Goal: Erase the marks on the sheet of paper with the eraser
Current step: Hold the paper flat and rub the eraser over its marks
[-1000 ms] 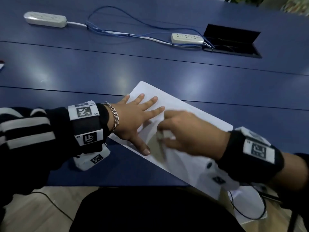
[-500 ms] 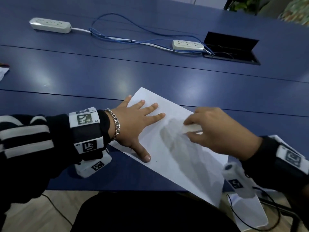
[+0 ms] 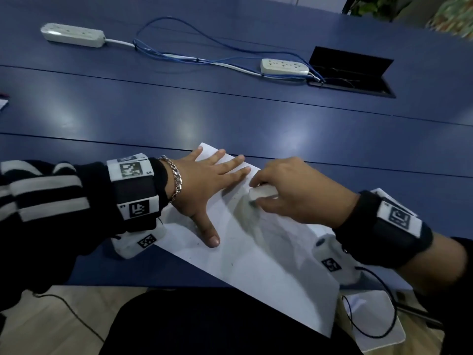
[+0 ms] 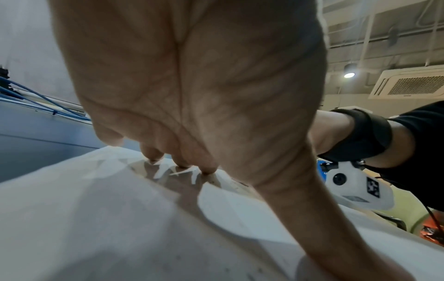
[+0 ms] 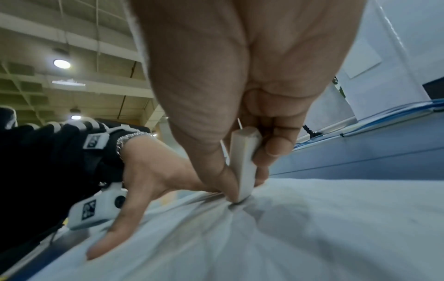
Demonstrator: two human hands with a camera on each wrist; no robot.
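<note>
A white sheet of paper (image 3: pixel 256 262) lies slanted at the near edge of the blue table (image 3: pixel 230 119), its lower corner hanging over the edge. My left hand (image 3: pixel 204 185) lies flat on the sheet's upper left part, fingers spread and straight, thumb pointing toward me. My right hand (image 3: pixel 289 190) pinches a white block eraser (image 3: pixel 263 192) between thumb and fingers, just right of the left fingertips. In the right wrist view the eraser (image 5: pixel 242 167) stands on end with its lower tip pressed on the paper (image 5: pixel 312 228). Faint grey smudges and specks show on the sheet near the eraser.
Two white power strips (image 3: pixel 73 35) (image 3: pixel 284 66) joined by blue and white cables (image 3: pixel 194 57) lie at the far side of the table. An open black cable hatch (image 3: pixel 353 73) sits at the back right. Another white sheet (image 3: pixel 371 319) hangs below the table edge at right.
My right hand with the eraser moved right and away along the sheet, then back left to beside the left fingertips. The left hand has stayed flat on the paper.
</note>
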